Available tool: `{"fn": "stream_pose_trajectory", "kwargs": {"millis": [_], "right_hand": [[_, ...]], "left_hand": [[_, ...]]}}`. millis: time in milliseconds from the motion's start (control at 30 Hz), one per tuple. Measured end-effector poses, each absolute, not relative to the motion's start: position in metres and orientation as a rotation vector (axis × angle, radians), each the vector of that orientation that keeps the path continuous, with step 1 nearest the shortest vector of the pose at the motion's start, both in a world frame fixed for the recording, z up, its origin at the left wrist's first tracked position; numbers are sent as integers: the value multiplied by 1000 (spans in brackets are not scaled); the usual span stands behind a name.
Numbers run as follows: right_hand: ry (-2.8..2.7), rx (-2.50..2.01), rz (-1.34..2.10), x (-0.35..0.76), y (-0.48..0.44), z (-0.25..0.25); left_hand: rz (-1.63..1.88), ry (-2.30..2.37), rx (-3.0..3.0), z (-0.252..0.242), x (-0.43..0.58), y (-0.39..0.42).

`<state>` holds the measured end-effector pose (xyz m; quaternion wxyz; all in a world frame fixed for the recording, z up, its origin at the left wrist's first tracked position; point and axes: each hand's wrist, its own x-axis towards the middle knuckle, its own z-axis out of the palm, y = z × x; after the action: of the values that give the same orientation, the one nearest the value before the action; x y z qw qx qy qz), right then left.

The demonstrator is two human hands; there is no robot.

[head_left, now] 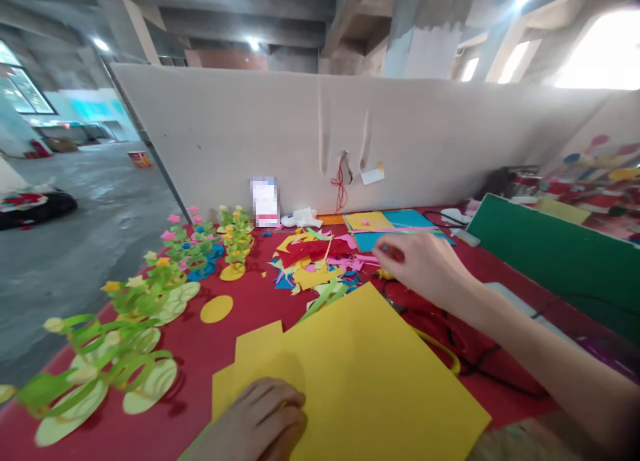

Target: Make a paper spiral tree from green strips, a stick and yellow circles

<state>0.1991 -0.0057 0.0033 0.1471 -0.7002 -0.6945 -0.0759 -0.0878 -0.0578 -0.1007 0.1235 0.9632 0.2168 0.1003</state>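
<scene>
A cut sheet of yellow paper [370, 368], with a stepped left edge, lies in front of me on the red table. My left hand [263, 418] rests on its left part with the fingers curled and close together, holding the paper. My right hand [420, 261] is raised above the table beyond the paper's far corner. Its thumb and forefinger meet in a pinch; whatever is between them, if anything, is too small to make out. Behind the sheet lies a heap of coloured paper scraps [315, 258], and a yellow paper disc [217, 309] lies to the left.
Paper plants with spiral green stems and round bases [150, 381] line the left edge. A phone [265, 202] leans against the white partition [240, 128]. Blue and yellow sheets [407, 222] lie at the back. On the right stand a green board [550, 261] and dark cables [495, 374].
</scene>
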Motion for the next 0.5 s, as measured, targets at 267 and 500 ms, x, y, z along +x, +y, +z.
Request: {"fn": "stream_pose_trajectory", "kwargs": {"millis": [267, 500], "right_hand": [[-1897, -2192, 156, 253, -109, -106], [-1877, -1835, -217, 239, -100, -79]], "left_hand": [[323, 650, 2741, -106, -92, -67], [301, 669, 2691, -104, -90, -67]]}}
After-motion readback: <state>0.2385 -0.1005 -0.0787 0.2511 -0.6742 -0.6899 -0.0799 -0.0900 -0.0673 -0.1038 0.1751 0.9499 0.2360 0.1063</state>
